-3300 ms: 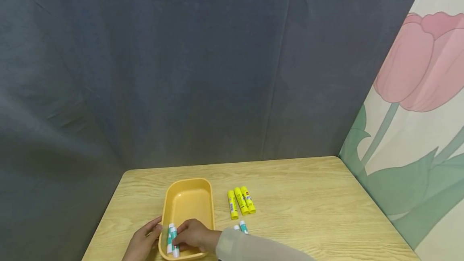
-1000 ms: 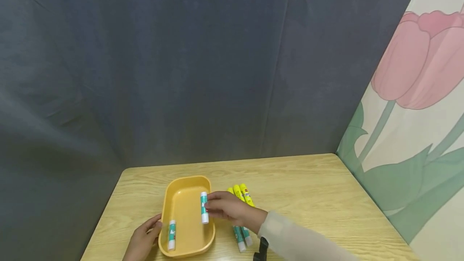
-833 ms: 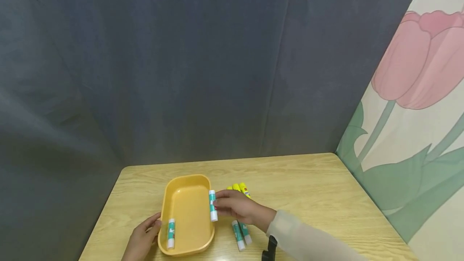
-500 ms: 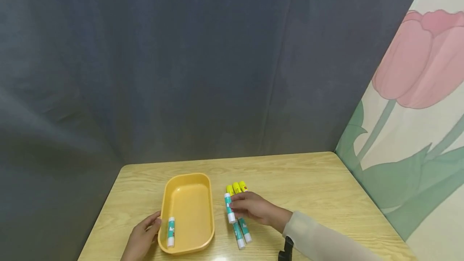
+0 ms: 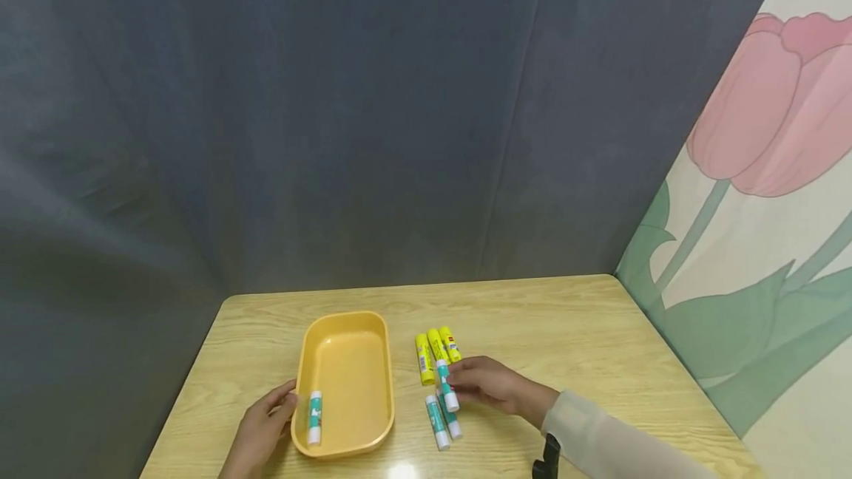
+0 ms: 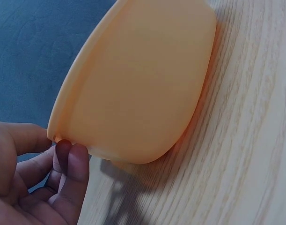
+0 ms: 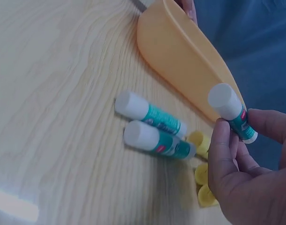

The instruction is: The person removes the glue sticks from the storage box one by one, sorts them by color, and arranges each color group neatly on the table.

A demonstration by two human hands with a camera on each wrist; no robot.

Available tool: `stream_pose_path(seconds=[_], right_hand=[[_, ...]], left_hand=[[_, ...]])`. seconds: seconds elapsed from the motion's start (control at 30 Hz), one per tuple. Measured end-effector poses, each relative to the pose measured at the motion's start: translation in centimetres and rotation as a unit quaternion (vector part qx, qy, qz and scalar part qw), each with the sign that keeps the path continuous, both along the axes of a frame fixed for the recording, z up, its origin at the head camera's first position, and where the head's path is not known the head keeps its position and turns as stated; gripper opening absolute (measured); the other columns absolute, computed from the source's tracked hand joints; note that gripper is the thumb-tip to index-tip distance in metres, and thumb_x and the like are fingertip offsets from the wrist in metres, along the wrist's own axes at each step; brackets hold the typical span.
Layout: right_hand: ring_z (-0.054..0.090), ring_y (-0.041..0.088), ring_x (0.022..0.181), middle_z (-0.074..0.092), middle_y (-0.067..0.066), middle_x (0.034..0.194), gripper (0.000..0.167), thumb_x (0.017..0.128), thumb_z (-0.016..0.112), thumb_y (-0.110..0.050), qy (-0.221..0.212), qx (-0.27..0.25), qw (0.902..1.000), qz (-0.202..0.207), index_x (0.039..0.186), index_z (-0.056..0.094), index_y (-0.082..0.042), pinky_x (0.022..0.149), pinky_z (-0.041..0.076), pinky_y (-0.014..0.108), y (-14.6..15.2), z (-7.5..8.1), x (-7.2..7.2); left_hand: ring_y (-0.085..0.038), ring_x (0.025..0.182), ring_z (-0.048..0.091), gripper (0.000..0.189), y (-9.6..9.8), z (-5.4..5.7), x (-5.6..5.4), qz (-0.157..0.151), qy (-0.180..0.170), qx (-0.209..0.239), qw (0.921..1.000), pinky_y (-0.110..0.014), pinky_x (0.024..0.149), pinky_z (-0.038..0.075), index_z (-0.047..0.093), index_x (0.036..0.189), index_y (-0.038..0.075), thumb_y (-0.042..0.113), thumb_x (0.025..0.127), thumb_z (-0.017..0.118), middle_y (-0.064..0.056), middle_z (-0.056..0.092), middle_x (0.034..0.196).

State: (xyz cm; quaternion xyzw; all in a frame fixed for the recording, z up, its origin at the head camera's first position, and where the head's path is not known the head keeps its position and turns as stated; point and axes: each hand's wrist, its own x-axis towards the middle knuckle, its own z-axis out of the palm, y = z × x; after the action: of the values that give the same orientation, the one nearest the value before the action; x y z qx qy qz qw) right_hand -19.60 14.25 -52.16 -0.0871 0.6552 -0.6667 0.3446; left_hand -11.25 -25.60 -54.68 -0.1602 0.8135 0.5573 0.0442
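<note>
My right hand (image 5: 489, 381) pinches a white-and-teal glue stick (image 7: 231, 111) between thumb and fingers. In the right wrist view it is raised off the table, with two similar glue sticks (image 7: 154, 140) lying beneath and beside it. At the left, my left hand (image 5: 261, 427) grips the rim of an orange-yellow plastic tray (image 5: 388, 390); the left wrist view shows thumb and fingers at the tray's edge (image 6: 53, 126). One teal glue stick (image 5: 315, 418) lies inside the tray, along its left wall. Three yellow glue sticks (image 5: 424, 358) lie side by side just beyond my right hand.
The wood-grain table (image 5: 546, 324) extends to the right of the glue sticks. A dark grey curtain (image 5: 373, 131) hangs behind it, and a tulip-printed cloth (image 5: 752, 257) borders the right side.
My right hand has lifted one of two teal glue sticks out of the tray and carried it rightward, over the two on the table. My left hand has stayed at the tray's rim.
</note>
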Motion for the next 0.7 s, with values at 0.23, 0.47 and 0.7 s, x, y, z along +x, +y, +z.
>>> stream_pose_path(seconds=[0.23, 0.47, 0.7], right_hand=[[0.064, 0.020, 0.095, 0.062, 0.015, 0.109, 0.036, 0.097, 0.058, -0.013, -0.009, 0.005, 0.9999, -0.002, 0.123, 0.053, 0.012, 0.089, 0.056, 0.032, 0.9, -0.7, 0.1], [0.066, 0.020, 0.096, 0.064, 0.015, 0.110, 0.035, 0.097, 0.058, -0.013, -0.018, 0.009, 0.9998, -0.005, 0.123, 0.054, 0.011, 0.090, 0.055, 0.032, 1.3, -1.3, 0.2], [0.065, 0.020, 0.096, 0.063, 0.013, 0.109, 0.037, 0.096, 0.060, -0.014, -0.023, 0.034, 0.9990, -0.017, 0.124, 0.054, 0.010, 0.089, 0.056, 0.032, 1.5, -2.0, 0.1]], left_hand=[[-0.022, 0.103, 0.062, 0.057, 0.1, 0.1, -0.1, 0.008, -0.011, 0.001, 0.9999, -0.034, 0.077, 0.058, 0.046, 0.144, 0.004, 0.040, 0.101, 0.052, -0.015, 0.056, 0.120], [-0.024, 0.106, 0.061, 0.059, 0.2, 0.4, 0.0, 0.015, -0.017, 0.006, 0.9997, -0.035, 0.079, 0.058, 0.045, 0.144, 0.005, 0.042, 0.100, 0.052, -0.016, 0.054, 0.123], [-0.024, 0.106, 0.061, 0.056, 0.3, 0.4, 0.1, 0.012, -0.003, -0.003, 0.9999, -0.034, 0.078, 0.058, 0.046, 0.144, 0.005, 0.040, 0.100, 0.053, -0.014, 0.056, 0.121]])
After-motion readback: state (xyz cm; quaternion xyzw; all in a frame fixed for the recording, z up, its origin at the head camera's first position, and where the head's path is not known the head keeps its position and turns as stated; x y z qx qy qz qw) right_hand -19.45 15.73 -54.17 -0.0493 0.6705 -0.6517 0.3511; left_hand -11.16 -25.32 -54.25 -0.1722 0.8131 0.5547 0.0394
